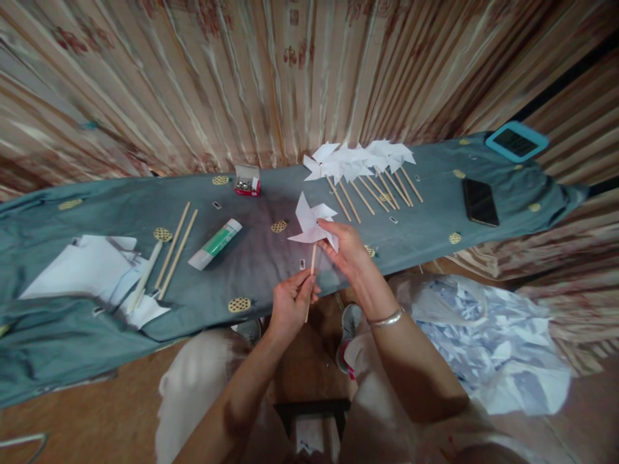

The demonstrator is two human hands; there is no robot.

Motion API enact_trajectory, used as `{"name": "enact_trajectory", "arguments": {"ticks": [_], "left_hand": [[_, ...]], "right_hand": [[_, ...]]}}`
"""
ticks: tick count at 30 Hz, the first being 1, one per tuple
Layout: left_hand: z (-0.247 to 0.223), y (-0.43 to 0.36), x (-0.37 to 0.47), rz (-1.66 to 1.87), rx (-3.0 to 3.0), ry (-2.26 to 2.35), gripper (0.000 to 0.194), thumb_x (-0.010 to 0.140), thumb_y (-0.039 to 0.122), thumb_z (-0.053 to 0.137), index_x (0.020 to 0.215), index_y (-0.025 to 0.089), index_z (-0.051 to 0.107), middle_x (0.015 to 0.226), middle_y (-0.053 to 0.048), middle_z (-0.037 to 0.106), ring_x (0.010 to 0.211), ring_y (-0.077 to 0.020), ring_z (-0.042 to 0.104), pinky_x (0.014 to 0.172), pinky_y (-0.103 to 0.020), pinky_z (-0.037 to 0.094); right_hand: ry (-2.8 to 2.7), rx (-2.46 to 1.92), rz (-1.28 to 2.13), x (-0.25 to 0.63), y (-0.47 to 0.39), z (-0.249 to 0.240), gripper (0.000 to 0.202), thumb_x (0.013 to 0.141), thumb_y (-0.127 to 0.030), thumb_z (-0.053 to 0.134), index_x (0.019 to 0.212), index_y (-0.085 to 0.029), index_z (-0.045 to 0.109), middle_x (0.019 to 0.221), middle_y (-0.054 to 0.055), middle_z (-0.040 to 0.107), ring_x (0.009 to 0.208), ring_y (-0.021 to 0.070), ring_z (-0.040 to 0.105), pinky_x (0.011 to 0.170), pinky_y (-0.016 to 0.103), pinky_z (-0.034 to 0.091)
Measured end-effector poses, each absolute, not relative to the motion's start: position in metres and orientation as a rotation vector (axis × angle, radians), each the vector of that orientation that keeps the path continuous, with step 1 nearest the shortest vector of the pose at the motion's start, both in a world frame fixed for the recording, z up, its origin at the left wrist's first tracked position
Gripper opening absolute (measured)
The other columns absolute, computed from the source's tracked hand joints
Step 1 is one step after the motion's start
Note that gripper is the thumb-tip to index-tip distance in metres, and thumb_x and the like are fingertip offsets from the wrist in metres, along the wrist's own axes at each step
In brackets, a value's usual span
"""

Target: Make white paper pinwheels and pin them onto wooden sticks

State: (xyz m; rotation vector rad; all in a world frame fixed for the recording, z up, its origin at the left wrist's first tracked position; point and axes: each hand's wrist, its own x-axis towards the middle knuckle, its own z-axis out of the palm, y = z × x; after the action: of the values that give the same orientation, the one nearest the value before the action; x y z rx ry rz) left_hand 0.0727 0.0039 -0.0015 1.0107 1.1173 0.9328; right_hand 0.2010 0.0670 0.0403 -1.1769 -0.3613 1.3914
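A white paper pinwheel (309, 219) on a thin wooden stick (314, 259) is held up over the front edge of the cloth-covered board. My left hand (293, 301) is closed round the lower part of the stick. At the hub, my right hand (344, 247) pinches the pinwheel, its thumb by a small pin head and its fingers behind the paper. Beyond the hands, several finished-looking pinwheels (353, 162) lie overlapping in a row, sticks pointing towards me. A small red box (247, 187) of metal pins stands with its lid up at the back.
Left of my hands lie a green-and-white glue stick (215, 243), two loose wooden sticks (178, 251) and white paper pieces (87, 267). A black phone (480, 202) and a blue-framed display (517, 141) are at the right. A plastic bag of paper (483, 341) sits below; curtains (271, 84) hang behind.
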Motion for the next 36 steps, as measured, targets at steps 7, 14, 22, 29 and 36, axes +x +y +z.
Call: {"name": "enact_trajectory", "arguments": {"ticks": [7,14,22,29,36], "left_hand": [[0.003,0.005,0.072,0.942,0.913,1.076,0.036,0.068,0.044,0.071,0.085,0.012,0.072,0.054,0.001,0.062,0.042,-0.0081,0.051,0.044,-0.02,0.042],[0.003,0.008,0.071,0.959,0.829,1.067,0.038,0.065,0.044,0.073,0.083,0.011,0.072,0.053,0.001,0.061,0.041,-0.0075,0.05,0.042,-0.02,0.041],[0.006,0.008,0.073,0.983,0.783,1.062,0.04,0.062,0.045,0.076,0.082,0.01,0.071,0.051,0.002,0.061,0.041,-0.0076,0.05,0.042,-0.02,0.04],[0.008,0.009,0.073,0.998,0.804,1.064,0.037,0.065,0.044,0.074,0.081,0.011,0.07,0.052,0.002,0.061,0.043,-0.0077,0.05,0.044,-0.021,0.04],[0.01,0.009,0.072,0.996,0.804,1.067,0.038,0.063,0.047,0.075,0.08,0.013,0.07,0.052,0.002,0.061,0.043,-0.0081,0.051,0.045,-0.021,0.041]], "right_hand": [[-0.448,-1.169,1.404,0.2,0.068,0.042,0.01,0.052,-0.025,0.078,0.059,-0.022,0.071,0.066,-0.001,0.073,0.074,0.0161,0.064,0.069,0.027,0.049],[-0.488,-1.124,1.402,0.202,0.066,0.04,0.012,0.058,-0.026,0.079,0.067,-0.023,0.072,0.076,0.0,0.075,0.086,0.0184,0.066,0.077,0.029,0.052],[-0.5,-1.073,1.386,0.205,0.067,0.033,0.014,0.056,-0.029,0.081,0.063,-0.023,0.071,0.074,0.0,0.074,0.079,0.0174,0.065,0.077,0.029,0.053],[-0.532,-1.045,1.406,0.206,0.067,0.03,0.02,0.053,-0.031,0.085,0.065,-0.021,0.071,0.072,0.001,0.074,0.071,0.0163,0.064,0.073,0.029,0.052],[-0.526,-1.092,1.408,0.205,0.065,0.033,0.026,0.049,-0.033,0.086,0.067,-0.021,0.071,0.073,0.0,0.073,0.074,0.0159,0.064,0.076,0.029,0.05]]}}
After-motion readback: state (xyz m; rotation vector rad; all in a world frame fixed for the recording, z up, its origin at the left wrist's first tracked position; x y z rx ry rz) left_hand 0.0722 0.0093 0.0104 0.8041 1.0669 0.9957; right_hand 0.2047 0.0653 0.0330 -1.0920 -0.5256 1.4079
